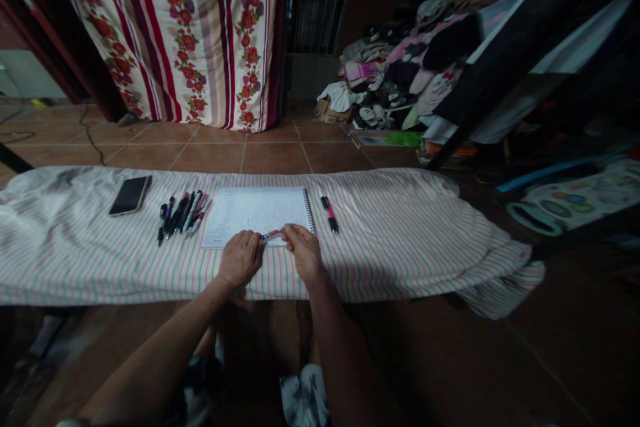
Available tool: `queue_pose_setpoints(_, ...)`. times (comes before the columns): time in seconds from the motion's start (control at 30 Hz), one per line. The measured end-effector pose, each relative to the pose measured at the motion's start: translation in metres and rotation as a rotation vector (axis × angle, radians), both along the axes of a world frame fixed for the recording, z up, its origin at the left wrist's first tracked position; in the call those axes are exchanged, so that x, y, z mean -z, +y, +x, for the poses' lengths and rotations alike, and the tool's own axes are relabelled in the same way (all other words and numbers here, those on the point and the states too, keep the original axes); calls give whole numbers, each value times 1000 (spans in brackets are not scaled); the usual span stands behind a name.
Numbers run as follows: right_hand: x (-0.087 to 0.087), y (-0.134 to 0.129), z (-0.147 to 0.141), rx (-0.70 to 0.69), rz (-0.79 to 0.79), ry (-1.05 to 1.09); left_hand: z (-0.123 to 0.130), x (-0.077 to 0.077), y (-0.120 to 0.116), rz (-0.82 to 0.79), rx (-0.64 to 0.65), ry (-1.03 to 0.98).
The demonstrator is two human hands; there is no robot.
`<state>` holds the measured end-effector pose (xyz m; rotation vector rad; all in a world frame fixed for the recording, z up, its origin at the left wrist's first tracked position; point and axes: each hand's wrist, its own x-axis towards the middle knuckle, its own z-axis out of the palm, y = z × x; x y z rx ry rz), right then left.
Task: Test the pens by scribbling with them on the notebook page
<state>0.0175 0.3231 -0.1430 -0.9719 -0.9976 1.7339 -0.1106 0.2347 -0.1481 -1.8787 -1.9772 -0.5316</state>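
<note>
Held pen: the pen [273,235], with red on its barrel, lies across the gap between the two hands, over the near edge of the notebook [250,209], and is slightly tilted, its right end farther from the person.
Left hand: the left hand [242,257] is curled closed, back up, on the left end of the pen; the fingertips are tucked out of sight.
Right hand: the right hand [303,248] is narrow, thumb and fingers pinching the right end of the pen.
Notebook: it lies flat on the table [400,233], spiral binding on its right side; the marks on the page are too faint to read.
Pen bunch: a bunch of pens [186,212] lies just left of the notebook, side by side and partly overlapping.
Lone pen: a red and black pen [330,215] lies by itself just right of the spiral, apart from both hands.
Phone: a dark phone [131,195] rests left of the bunch, touching none of it.
Striped cloth: it covers the table, with wrinkles toward both ends.
Step in hand: this looks like two-handed work on one pen; whether a part is being twisted or pulled, I cannot tell.
Next move: it seems to call for a steady left grip and a light, controlled right pinch, with the pen kept in line.
</note>
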Motion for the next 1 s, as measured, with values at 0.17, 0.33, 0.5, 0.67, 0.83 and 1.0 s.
queue_pose_setpoints(0.17,0,0,-1,0,-24,-18,0,0,0,1,-3,-5)
queue_pose_setpoints(0.33,-2,-1,0,1,-47,4,1,-1,0,4,-10,6)
queue_pose_setpoints(0.5,-2,0,1,22,-60,20,1,-1,0,-4,-29,13)
queue_pose_setpoints(0.67,-4,0,0,42,-43,16,-1,1,0,1,-24,19)
queue_pose_setpoints(0.83,-4,1,-1,95,-47,-5,-1,0,1,2,-20,16)
queue_pose_setpoints(1.0,-2,2,0,86,-16,-16,-1,0,1,7,-13,11)
